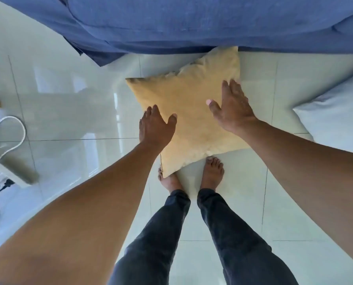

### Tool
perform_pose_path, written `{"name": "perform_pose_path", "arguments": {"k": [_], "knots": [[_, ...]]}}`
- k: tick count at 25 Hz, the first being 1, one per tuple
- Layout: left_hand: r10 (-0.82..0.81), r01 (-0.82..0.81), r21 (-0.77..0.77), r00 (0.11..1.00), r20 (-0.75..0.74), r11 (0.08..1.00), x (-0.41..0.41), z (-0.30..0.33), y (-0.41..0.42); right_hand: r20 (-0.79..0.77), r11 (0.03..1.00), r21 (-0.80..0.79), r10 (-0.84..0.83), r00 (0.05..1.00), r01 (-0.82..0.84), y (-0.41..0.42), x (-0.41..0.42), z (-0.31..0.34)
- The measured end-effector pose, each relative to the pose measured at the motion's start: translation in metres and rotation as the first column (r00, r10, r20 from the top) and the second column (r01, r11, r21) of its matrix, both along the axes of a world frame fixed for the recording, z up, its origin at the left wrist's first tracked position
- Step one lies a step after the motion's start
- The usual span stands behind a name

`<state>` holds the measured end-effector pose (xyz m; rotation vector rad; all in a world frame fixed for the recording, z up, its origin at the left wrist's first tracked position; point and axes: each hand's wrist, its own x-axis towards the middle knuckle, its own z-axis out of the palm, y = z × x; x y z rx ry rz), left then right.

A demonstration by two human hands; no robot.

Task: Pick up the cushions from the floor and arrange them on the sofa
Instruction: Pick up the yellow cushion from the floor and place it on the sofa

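I see the yellow cushion (189, 120) in front of the sofa (192, 23), its far corner touching or just under the blue fabric edge and its near corner over my bare feet (192, 175). It seems tilted, but I cannot tell whether it rests on the floor (79, 103) or is already lifted off it.

My left hand (156, 126) is against the cushion's left edge, thumb lying on the top face and fingers curled around the side. My right hand (232, 108) lies flat on the cushion's right part, fingers stretched toward its far right edge, thumb spread out. Neither grip is pressed closed; both are spread, the cushion held between them.

Right of the yellow cushion, well apart from it, a pale grey cushion (335, 118) lies on the glossy tiles. Far to the left of the yellow cushion sits a white power strip (13, 171) with a looped white cable (9, 132) and dark cords beside it.
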<state>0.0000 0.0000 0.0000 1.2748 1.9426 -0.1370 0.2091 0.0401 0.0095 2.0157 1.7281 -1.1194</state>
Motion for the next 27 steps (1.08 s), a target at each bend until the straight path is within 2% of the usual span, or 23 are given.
{"name": "perform_pose_path", "arguments": {"k": [4, 8, 12, 15, 18, 22, 27], "knots": [[0.217, -0.216, -0.078, 0.976, -0.001, 0.973, -0.005, -0.069, 0.005, 0.041, 0.994, -0.065, -0.088, 0.995, 0.091, 0.003, 0.008, -0.073], [0.484, -0.477, -0.159, 0.875, 0.005, 0.864, -0.017, -0.118, 0.004, -0.007, 0.956, 0.010, -0.294, 0.956, 0.294, 0.011, 0.020, -0.128], [0.720, -0.675, -0.297, 0.690, 0.070, 0.676, -0.026, -0.148, 0.002, -0.026, 0.860, -0.023, -0.510, 0.860, 0.510, 0.023, 0.030, -0.161], [0.855, -0.754, -0.410, 0.491, 0.167, 0.513, -0.024, -0.162, -0.002, -0.066, 0.717, -0.108, -0.696, 0.715, 0.688, 0.030, 0.042, -0.170], [0.884, -0.750, -0.469, 0.382, 0.269, 0.466, -0.022, -0.167, -0.010, -0.094, 0.610, -0.225, -0.789, 0.607, 0.760, 0.032, 0.047, -0.163], [0.873, -0.736, -0.470, 0.391, 0.292, 0.487, -0.018, -0.141, -0.015, -0.128, 0.603, -0.249, -0.796, 0.591, 0.758, 0.025, 0.044, -0.134], [0.830, -0.698, -0.449, 0.475, 0.293, 0.558, -0.030, -0.080, -0.022, -0.150, 0.596, -0.262, -0.802, 0.578, 0.759, -0.001, 0.040, -0.071]]}}
